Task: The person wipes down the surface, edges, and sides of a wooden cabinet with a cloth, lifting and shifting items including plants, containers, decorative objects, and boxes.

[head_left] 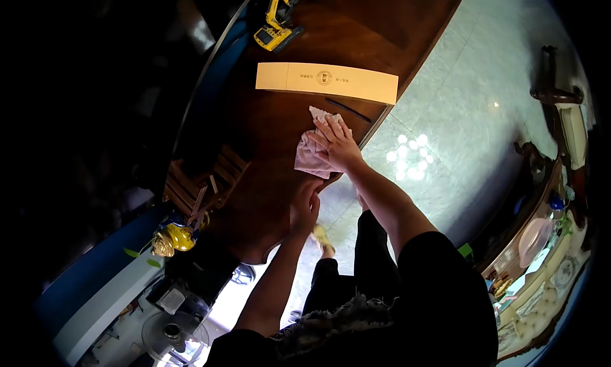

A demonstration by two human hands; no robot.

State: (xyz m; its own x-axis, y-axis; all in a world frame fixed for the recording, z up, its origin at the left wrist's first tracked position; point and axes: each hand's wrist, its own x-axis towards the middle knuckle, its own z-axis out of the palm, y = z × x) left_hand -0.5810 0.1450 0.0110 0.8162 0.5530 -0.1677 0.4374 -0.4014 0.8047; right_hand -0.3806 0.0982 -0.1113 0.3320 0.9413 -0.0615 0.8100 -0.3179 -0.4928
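Observation:
My right hand [337,145] lies flat with fingers spread, pressing a pink cloth [312,161] onto the dark brown wooden table [273,128]. Part of the cloth is hidden beneath the palm. At the table's curved near edge, my left hand [305,204] is curled in shadow. Whatever its fingers may hold is hidden. Just beyond the cloth are a thin black stick-like item [349,110] and a long, pale yellow box [328,82] with a round printed emblem.
A yellow toy excavator [273,36] stands at the far end. Small wooden chair-like pieces [207,182] and a yellow-and-blue ornament [175,236] are at the left. A fan [174,335] sits at lower left. Shiny floor [439,106] and carved furniture [569,131] lie right.

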